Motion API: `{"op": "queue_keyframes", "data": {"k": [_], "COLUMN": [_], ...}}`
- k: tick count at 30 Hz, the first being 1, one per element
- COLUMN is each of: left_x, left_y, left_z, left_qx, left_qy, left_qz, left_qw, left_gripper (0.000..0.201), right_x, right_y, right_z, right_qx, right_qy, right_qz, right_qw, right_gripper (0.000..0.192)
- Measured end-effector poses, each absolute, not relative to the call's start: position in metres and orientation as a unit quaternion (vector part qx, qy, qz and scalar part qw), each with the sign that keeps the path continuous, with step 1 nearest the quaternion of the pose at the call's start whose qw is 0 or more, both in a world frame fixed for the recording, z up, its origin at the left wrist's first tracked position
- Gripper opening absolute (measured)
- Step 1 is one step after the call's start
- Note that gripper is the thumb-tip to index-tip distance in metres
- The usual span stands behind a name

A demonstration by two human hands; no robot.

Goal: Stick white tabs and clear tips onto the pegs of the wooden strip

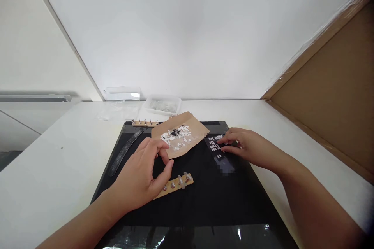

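A white table (52, 171) carries a black mat (204, 202), which lies under the fingers of both hands. Just beyond the left fingers (157, 146) a brown paper sheet (198, 128) lies on the mat, and a wooden strip (175, 183) sits beside the thumb. A second strip (145, 123) and a dark flat stick (124, 151) lie farther off. Past the mat, a clear tray (163, 105) rests on the bare table

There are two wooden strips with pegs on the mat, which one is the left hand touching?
The near strip at the mat's middle, under the left hand's thumb. The far strip lies untouched at the mat's back edge, beyond the brown paper.
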State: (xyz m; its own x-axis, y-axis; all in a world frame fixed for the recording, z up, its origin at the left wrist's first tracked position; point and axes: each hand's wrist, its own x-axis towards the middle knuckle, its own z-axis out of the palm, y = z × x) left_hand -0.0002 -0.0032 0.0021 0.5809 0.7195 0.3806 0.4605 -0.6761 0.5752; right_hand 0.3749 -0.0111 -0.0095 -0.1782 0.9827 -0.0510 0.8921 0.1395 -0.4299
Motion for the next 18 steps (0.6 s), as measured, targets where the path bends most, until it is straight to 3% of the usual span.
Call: {"op": "queue_keyframes", "data": {"k": [18], "left_x": [0.0009], "left_y": [-0.002], "left_z": [0.0019], "left_qx": [0.87], "left_qy": [0.332], "left_qz": [0.304], "left_qw": [0.2], "left_gripper": [0.028], "right_x": [0.3776], "right_y": [-0.0144], "right_z": [-0.0056], "right_qx": [-0.633], "right_qy": [-0.741], "right_qz": [0.189], "right_qw": [0.123], "right_gripper": [0.023]}}
